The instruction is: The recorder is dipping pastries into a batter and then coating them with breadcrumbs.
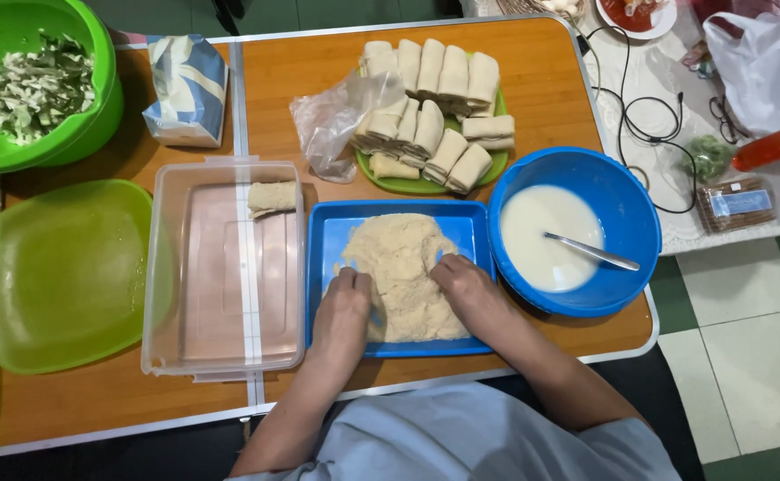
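A blue rectangular tray [327,233] holds a heap of pale breadcrumbs [400,258]. My left hand [343,307] rests on the heap's left side, fingers curled into the crumbs. On the right side lies my right hand [467,287], fingers also pressed in. Whether a roll lies buried under the crumbs between my hands I cannot tell. A clear plastic box [222,267] left of the tray holds one crumbed roll [271,198]. A green plate [418,185] behind the tray carries several white rolls [434,98].
A blue bowl [626,200] of white batter with a spoon [591,252] sits right of the tray. At left are a green lid [60,272] and a green bowl [96,53] of chopped greens. A clear plastic bag [332,120], a tissue pack [187,89] and cables [648,125] are nearby.
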